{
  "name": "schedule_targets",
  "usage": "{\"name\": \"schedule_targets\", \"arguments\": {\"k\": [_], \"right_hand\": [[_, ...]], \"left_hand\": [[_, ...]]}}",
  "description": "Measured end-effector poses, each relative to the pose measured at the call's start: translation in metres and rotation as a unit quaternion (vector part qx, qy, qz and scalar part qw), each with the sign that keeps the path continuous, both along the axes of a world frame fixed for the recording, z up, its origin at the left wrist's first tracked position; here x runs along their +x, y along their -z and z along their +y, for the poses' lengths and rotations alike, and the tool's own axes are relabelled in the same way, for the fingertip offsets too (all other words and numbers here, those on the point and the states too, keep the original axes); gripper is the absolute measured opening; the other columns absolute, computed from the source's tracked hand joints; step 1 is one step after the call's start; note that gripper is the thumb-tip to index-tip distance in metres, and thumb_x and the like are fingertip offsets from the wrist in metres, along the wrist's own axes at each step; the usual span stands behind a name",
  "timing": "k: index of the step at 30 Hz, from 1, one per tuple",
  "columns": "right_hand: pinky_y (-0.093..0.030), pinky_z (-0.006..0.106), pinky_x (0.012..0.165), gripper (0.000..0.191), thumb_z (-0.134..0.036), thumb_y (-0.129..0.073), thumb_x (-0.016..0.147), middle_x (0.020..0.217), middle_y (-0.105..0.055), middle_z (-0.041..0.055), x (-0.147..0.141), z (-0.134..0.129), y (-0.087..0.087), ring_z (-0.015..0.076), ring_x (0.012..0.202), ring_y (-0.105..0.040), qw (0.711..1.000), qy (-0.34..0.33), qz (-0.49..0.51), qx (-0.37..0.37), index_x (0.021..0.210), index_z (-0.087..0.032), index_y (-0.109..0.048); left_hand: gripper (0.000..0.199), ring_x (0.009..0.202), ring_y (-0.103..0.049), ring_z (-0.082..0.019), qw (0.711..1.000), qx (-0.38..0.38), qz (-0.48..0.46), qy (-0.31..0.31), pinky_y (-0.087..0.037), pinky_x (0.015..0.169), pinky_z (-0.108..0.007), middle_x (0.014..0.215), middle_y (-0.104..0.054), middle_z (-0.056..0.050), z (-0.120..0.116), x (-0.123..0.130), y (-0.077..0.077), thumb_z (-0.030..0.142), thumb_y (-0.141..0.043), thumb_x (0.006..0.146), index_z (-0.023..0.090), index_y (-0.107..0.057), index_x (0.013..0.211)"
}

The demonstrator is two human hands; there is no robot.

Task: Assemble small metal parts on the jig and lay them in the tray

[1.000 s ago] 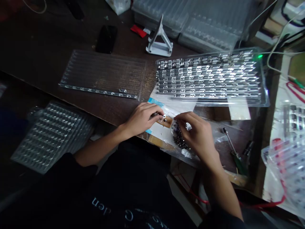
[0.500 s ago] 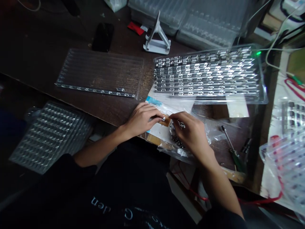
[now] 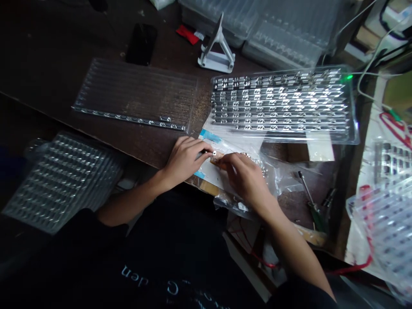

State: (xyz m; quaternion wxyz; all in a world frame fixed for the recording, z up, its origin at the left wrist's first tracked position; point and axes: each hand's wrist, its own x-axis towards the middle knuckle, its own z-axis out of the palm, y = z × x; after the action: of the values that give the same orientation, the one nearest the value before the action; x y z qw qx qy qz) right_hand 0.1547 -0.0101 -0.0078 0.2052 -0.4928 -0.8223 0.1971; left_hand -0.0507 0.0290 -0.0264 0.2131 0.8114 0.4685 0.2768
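My left hand (image 3: 186, 159) pinches a small shiny metal connector (image 3: 214, 153) between thumb and fingertips. Close beside it, the closed fingers of my right hand (image 3: 246, 176) point down over a small orange-brown block (image 3: 215, 159); whatever they grip is hidden. Loose small metal parts (image 3: 257, 162) lie in a clear plastic bag behind and beside the right hand. Beyond the hands, a clear ribbed tray (image 3: 277, 139) carries rows of metal connectors. To the left, another clear ribbed tray (image 3: 135, 86) has connectors along its near edge and a single one just above that row.
A grey folding stand (image 3: 216, 63), a dark phone (image 3: 141, 44) and stacked clear trays (image 3: 280, 47) are at the back. A screwdriver (image 3: 310, 197) lies at right. Filled trays (image 3: 61, 180) are stacked low on the left, below the table edge.
My right hand has come left and its fingers now reach the block beside the left fingertips. The left hand has shifted slightly left, still pinching the connector. The view has moved slightly.
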Motion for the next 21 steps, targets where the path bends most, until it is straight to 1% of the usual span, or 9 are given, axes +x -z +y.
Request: {"name": "schedule_targets", "arguments": {"k": [3,5,7,9,11,13,15,18,21], "right_hand": [[-0.046,0.033,0.075,0.032,-0.004,-0.038,0.094,0.094,-0.07,0.0102,-0.004,-0.001,0.001,0.0229,0.085,-0.061,0.997,-0.045,-0.055,0.022,0.108,-0.017,-0.064],[-0.048,0.035,0.078,0.037,-0.003,-0.036,0.094,0.101,-0.07,0.0102,-0.004,0.0,0.0,0.0232,0.091,-0.061,0.997,-0.059,-0.05,0.01,0.114,-0.018,-0.063],[-0.049,0.034,0.082,0.034,-0.008,-0.04,0.096,0.11,-0.069,0.0097,0.0,0.001,-0.002,0.0224,0.097,-0.062,0.999,-0.044,-0.023,-0.006,0.118,-0.021,-0.062],[-0.049,0.035,0.083,0.025,-0.018,-0.047,0.098,0.113,-0.068,0.0101,0.009,0.002,-0.007,0.023,0.098,-0.063,1.0,0.011,-0.025,0.004,0.116,-0.021,-0.064],[-0.048,0.038,0.081,0.021,-0.027,-0.054,0.095,0.107,-0.069,0.0115,0.019,0.003,-0.013,0.0262,0.095,-0.063,0.993,0.076,-0.08,0.031,0.111,-0.02,-0.067],[-0.046,0.039,0.078,0.02,-0.03,-0.059,0.093,0.1,-0.07,0.0117,0.026,0.003,-0.016,0.0281,0.09,-0.061,0.983,0.103,-0.145,0.036,0.106,-0.018,-0.069],[-0.043,0.038,0.073,0.017,-0.027,-0.059,0.092,0.096,-0.07,0.011,0.029,0.002,-0.016,0.0271,0.084,-0.061,0.979,0.091,-0.182,0.021,0.101,-0.018,-0.069],[-0.038,0.036,0.068,0.015,-0.022,-0.053,0.093,0.089,-0.07,0.0106,0.027,0.002,-0.012,0.0251,0.078,-0.06,0.977,0.074,-0.202,0.011,0.094,-0.018,-0.068],[-0.036,0.035,0.066,0.014,-0.02,-0.052,0.094,0.087,-0.07,0.0108,0.024,0.002,-0.008,0.0244,0.076,-0.059,0.974,0.071,-0.213,0.017,0.092,-0.018,-0.066]], "left_hand": [[0.013,0.09,-0.064,-0.021,0.999,0.003,0.029,0.019,-0.039,0.091,-0.038,0.098,-0.075,0.0,-0.002,-0.003,0.0,0.035,-0.062,0.094,0.023,-0.067,0.095],[0.013,0.092,-0.065,-0.021,0.999,-0.003,0.028,0.02,-0.04,0.091,-0.038,0.1,-0.075,-0.001,-0.002,-0.004,0.0,0.036,-0.063,0.094,0.024,-0.067,0.097],[0.009,0.093,-0.065,-0.021,1.0,-0.008,0.017,0.009,-0.04,0.09,-0.037,0.099,-0.075,0.0,-0.001,-0.002,-0.001,0.032,-0.063,0.094,0.024,-0.067,0.097],[0.006,0.092,-0.066,-0.02,1.0,-0.004,-0.006,-0.004,-0.04,0.089,-0.036,0.098,-0.075,0.0,-0.001,0.003,-0.002,0.029,-0.065,0.092,0.023,-0.067,0.095],[0.006,0.092,-0.066,-0.019,0.999,0.008,-0.035,-0.001,-0.04,0.088,-0.035,0.097,-0.075,0.0,-0.002,0.011,-0.003,0.028,-0.067,0.091,0.022,-0.066,0.092],[0.007,0.091,-0.066,-0.019,0.998,0.016,-0.058,0.021,-0.041,0.088,-0.035,0.094,-0.074,0.001,-0.004,0.021,-0.005,0.028,-0.07,0.09,0.022,-0.066,0.091],[0.007,0.089,-0.065,-0.019,0.996,0.013,-0.065,0.052,-0.041,0.088,-0.036,0.091,-0.074,0.001,-0.005,0.032,-0.005,0.028,-0.071,0.089,0.022,-0.066,0.091],[0.005,0.091,-0.064,-0.019,0.994,0.006,-0.062,0.087,-0.041,0.09,-0.037,0.092,-0.074,0.0,-0.007,0.041,-0.003,0.025,-0.069,0.089,0.022,-0.066,0.092],[0.004,0.092,-0.064,-0.02,0.995,0.006,-0.057,0.086,-0.041,0.09,-0.038,0.093,-0.074,0.0,-0.008,0.043,0.0,0.025,-0.068,0.09,0.022,-0.066,0.092]]}}
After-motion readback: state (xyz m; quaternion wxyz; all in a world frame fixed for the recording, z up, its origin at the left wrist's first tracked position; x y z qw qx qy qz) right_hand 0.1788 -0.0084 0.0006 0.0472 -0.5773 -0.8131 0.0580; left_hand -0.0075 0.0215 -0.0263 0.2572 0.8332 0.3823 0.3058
